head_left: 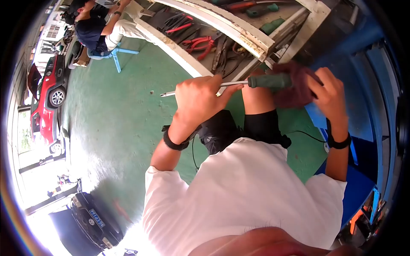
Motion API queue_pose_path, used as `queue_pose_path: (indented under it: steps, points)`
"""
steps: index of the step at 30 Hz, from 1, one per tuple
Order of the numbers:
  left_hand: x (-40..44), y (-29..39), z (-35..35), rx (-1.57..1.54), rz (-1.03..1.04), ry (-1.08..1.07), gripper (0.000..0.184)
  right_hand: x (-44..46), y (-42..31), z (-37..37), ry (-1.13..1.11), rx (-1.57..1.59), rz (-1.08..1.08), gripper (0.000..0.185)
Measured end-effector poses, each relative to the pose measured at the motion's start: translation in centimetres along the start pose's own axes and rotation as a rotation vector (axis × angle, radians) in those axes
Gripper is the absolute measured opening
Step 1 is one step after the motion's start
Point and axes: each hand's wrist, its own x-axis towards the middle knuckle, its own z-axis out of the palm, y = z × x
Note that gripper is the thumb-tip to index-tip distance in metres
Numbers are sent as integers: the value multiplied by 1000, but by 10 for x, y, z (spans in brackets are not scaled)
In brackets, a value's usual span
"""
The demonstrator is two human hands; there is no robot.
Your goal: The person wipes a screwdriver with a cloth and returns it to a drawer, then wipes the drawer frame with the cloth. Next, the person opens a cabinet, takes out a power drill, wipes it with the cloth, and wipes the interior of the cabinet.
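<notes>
A screwdriver with a green handle (270,81) lies across in front of my white shirt, its metal shaft pointing left. My left hand (198,97) is closed around the shaft, and the tip sticks out beyond the fist. At the handle's right end, my right hand (329,91) grips a dark maroon cloth (294,85) that covers part of the handle. The cloth and right fingers are slightly blurred. Just beyond my hands stands an open drawer (175,49) holding red-handled pliers (200,44) and other tools.
A higher drawer (230,27) holds more green-handled tools. Blue metal cabinets (363,106) stand close on my right. Another person (94,30) sits on a blue stool (115,55) at upper left. A red car (45,102) and a black car (94,222) are on the left.
</notes>
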Motion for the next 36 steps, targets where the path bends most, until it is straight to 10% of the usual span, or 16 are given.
queue_pose_path:
  steps: [6,12,21,36]
  points:
    - [-6,-22,-30,-464,-360,-127,52,-28,16,7,139,212,267,26]
    - [-9,-18,-8,-1119,-626,-373,59,-21,-2,33,846,921,746,33]
    - [-19,7,0,-899,-517,-357,54,71,-73,25,482,828,238,73]
    - [-16,-23,-25,9,-3,52,45,71,-55,6,-248,451,100,60]
